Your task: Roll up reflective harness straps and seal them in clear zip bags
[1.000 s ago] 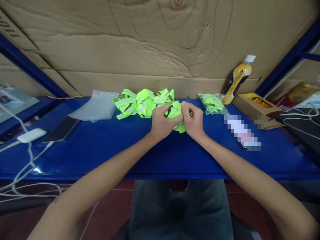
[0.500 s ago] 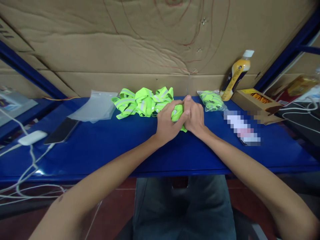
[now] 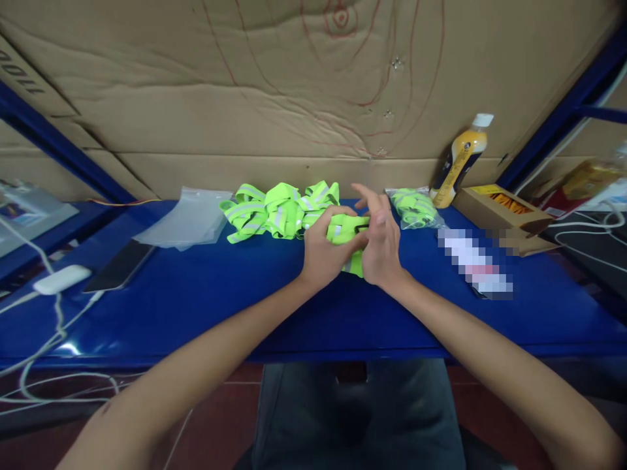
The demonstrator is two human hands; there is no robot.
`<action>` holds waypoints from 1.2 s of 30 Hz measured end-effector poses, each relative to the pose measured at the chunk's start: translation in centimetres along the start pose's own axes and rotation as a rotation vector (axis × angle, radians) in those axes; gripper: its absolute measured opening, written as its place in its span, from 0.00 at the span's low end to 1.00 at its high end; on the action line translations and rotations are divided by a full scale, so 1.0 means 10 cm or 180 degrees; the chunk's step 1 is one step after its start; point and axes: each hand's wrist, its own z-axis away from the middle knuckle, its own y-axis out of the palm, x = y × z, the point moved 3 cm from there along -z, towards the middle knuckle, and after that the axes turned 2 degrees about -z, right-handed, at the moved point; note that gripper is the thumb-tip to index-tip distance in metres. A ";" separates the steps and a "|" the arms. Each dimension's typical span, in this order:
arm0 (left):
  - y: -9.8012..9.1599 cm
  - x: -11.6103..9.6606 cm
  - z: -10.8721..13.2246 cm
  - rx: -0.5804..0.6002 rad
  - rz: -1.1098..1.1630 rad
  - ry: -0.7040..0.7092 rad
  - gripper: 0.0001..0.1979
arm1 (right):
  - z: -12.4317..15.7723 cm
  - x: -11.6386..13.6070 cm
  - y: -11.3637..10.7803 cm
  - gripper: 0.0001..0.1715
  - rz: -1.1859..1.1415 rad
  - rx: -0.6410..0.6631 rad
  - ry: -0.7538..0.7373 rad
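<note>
A bundle of neon yellow-green reflective strap (image 3: 343,228) with silvery stripes and a small black piece is between my hands above the blue table. My left hand (image 3: 327,248) curls around its left side, thumb across the near face. Against its right side rests my right hand (image 3: 383,241), palm inward, with fingers stretched out and apart. More reflective straps (image 3: 281,209) lie in a loose heap just beyond and left of my left hand. To the right of my right hand, a clear bag (image 3: 416,207) contains a similar strap.
Clear plastic bags (image 3: 189,219) and a dark phone (image 3: 120,264) lie left, with a white charger (image 3: 62,279) and cables. A drink bottle (image 3: 463,160), an open cardboard box (image 3: 504,209) and a blurred-out item (image 3: 475,264) are at right. Cardboard (image 3: 245,124) backs the blue table (image 3: 220,313).
My hands were clasped together around the bundle. Now the right hand's fingers have opened out, and more of the strap and a black piece show. The view has tilted slightly up.
</note>
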 end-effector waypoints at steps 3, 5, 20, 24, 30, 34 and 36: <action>0.00 0.07 -0.10 0.0043 0.0047 0.0010 0.15 | -0.09 -0.16 -0.03 0.38 -0.0408 -0.0211 0.0284; -0.03 0.11 -0.18 -0.0023 0.0011 0.0016 0.14 | -0.18 -0.28 -0.03 0.34 -0.0751 -0.0317 0.0531; 0.01 -0.02 0.01 -0.0326 -0.0829 0.0683 0.04 | 0.07 -0.37 0.29 0.37 -0.1642 -0.0654 0.1573; -0.11 0.04 -0.17 -0.0363 -0.0536 0.0181 0.02 | 0.01 -0.35 0.30 0.28 -0.2150 -0.0116 0.1690; -0.27 0.06 -0.31 -0.0531 -0.0279 0.0082 0.02 | -0.03 -0.26 0.27 0.46 -0.2650 0.1019 0.1796; -0.18 0.11 -0.21 -0.0555 -0.0207 -0.0134 0.05 | 0.02 -0.37 0.28 0.51 -0.2627 0.0497 0.2024; -0.13 0.11 -0.14 -0.0660 -0.0254 -0.0127 0.11 | 0.03 -0.40 0.28 0.48 -0.2710 0.0549 0.2096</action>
